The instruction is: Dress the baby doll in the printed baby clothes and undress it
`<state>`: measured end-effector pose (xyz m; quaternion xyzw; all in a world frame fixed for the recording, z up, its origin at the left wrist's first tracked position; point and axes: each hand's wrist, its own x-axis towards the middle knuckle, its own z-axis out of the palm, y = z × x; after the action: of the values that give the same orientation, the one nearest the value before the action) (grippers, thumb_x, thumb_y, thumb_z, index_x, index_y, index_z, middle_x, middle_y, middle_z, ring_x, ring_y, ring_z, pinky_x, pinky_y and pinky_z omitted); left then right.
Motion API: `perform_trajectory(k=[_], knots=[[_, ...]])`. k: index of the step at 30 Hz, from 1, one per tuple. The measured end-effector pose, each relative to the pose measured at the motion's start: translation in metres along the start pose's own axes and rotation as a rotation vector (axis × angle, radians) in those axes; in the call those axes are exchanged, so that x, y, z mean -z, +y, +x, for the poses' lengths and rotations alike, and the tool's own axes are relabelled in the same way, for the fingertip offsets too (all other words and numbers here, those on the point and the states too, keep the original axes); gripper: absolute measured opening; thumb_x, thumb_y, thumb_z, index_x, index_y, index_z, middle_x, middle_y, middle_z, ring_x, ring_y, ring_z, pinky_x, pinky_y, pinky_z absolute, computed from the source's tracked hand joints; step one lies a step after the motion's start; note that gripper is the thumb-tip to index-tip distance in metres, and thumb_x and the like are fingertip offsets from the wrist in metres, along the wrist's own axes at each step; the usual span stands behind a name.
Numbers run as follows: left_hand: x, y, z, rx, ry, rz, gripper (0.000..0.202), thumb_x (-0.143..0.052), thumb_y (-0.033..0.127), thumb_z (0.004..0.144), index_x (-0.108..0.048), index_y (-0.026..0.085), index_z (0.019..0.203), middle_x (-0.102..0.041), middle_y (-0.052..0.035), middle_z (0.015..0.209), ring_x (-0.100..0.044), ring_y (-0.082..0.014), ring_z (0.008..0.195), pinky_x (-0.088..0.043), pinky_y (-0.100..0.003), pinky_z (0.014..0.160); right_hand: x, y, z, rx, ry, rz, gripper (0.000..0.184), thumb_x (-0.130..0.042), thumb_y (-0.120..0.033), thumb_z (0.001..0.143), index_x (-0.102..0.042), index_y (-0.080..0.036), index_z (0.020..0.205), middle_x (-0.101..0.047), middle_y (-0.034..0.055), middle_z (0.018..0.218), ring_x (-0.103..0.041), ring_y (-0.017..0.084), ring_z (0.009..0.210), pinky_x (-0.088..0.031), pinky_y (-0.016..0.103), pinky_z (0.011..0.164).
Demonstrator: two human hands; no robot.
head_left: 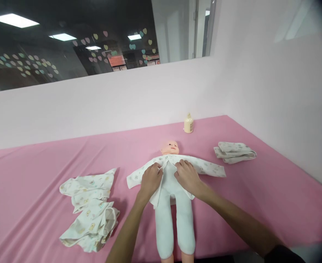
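Observation:
A baby doll [165, 223] with a pale cloth body lies on its back, head away from me. A white printed baby shirt [210, 166] is on it, sleeves spread out to both sides and the front parted over the chest. My left hand [152, 178] pinches the shirt's left front edge, fingers closed. On the other front edge, the fingers of my right hand [187, 176] are closed too, just below the neck. Between my hands the doll's bare cloth chest shows.
The pink sheet [35, 171] covers the table. Crumpled printed baby clothes [92, 208] lie at left, a folded printed garment [234, 152] at right. A cream pump bottle [188, 125] stands behind the doll's head. White walls [108, 106] border the back and right side.

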<state>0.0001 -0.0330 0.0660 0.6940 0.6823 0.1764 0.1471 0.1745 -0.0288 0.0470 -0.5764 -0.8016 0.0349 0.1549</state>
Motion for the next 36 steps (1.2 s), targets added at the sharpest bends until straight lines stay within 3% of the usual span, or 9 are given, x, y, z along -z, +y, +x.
perform_trajectory(k=[5,10,14,18,25,36], knots=[[-0.011,0.006,0.006,-0.016,0.056,0.038,0.032,-0.035,0.027,0.096,-0.062,0.016,0.110,-0.069,-0.0112,0.107,-0.063,-0.0296,0.104,-0.043,-0.038,0.083,0.005,0.004,0.008,-0.061,-0.016,0.162,0.022,-0.039,-0.012,0.088,-0.061,-0.016,0.094,-0.064,0.0087,0.099,-0.059,0.022,0.092,-0.036,0.032,0.073],[-0.021,0.008,0.012,-0.083,0.165,-0.133,0.034,-0.036,0.023,0.096,-0.063,0.016,0.116,-0.068,-0.0085,0.118,-0.061,-0.0262,0.112,-0.044,-0.039,0.094,0.010,0.016,0.012,-0.120,0.002,0.341,0.014,-0.042,-0.014,0.085,-0.054,-0.018,0.079,-0.062,0.0056,0.090,-0.054,0.017,0.082,-0.028,0.028,0.066],[-0.032,0.008,0.013,-0.139,0.209,-0.198,0.034,-0.039,0.025,0.097,-0.064,0.015,0.117,-0.067,-0.0086,0.121,-0.060,-0.0254,0.115,-0.045,-0.040,0.098,0.015,0.021,0.015,-0.119,-0.022,0.377,0.019,-0.042,-0.013,0.079,-0.037,-0.019,0.063,-0.048,-0.0005,0.066,-0.040,0.013,0.063,-0.020,0.029,0.060],[-0.039,0.007,0.010,-0.201,0.249,-0.158,0.034,-0.040,0.022,0.097,-0.064,0.015,0.120,-0.068,-0.0099,0.117,-0.062,-0.0265,0.111,-0.049,-0.042,0.093,0.019,0.022,0.016,-0.097,-0.028,0.495,0.021,-0.041,-0.014,0.077,-0.027,-0.018,0.061,-0.034,-0.0031,0.059,-0.033,0.011,0.059,-0.019,0.028,0.058],[-0.042,0.006,0.010,-0.257,0.427,-0.043,0.033,-0.044,0.017,0.096,-0.063,0.015,0.123,-0.071,-0.0108,0.103,-0.066,-0.0245,0.094,-0.052,-0.039,0.080,0.016,0.027,0.017,-0.075,-0.009,0.727,0.014,-0.037,-0.019,0.077,-0.043,-0.019,0.065,-0.041,-0.0031,0.064,-0.036,0.011,0.061,-0.022,0.025,0.056],[-0.052,0.008,0.011,-0.353,0.488,0.118,0.031,-0.044,0.019,0.097,-0.062,0.016,0.122,-0.072,-0.0082,0.096,-0.065,-0.0220,0.089,-0.050,-0.034,0.078,0.014,0.021,0.018,-0.145,-0.061,1.002,0.020,-0.045,-0.030,0.079,-0.059,-0.016,0.073,-0.054,-0.0012,0.068,-0.042,0.012,0.062,-0.031,0.024,0.057]])
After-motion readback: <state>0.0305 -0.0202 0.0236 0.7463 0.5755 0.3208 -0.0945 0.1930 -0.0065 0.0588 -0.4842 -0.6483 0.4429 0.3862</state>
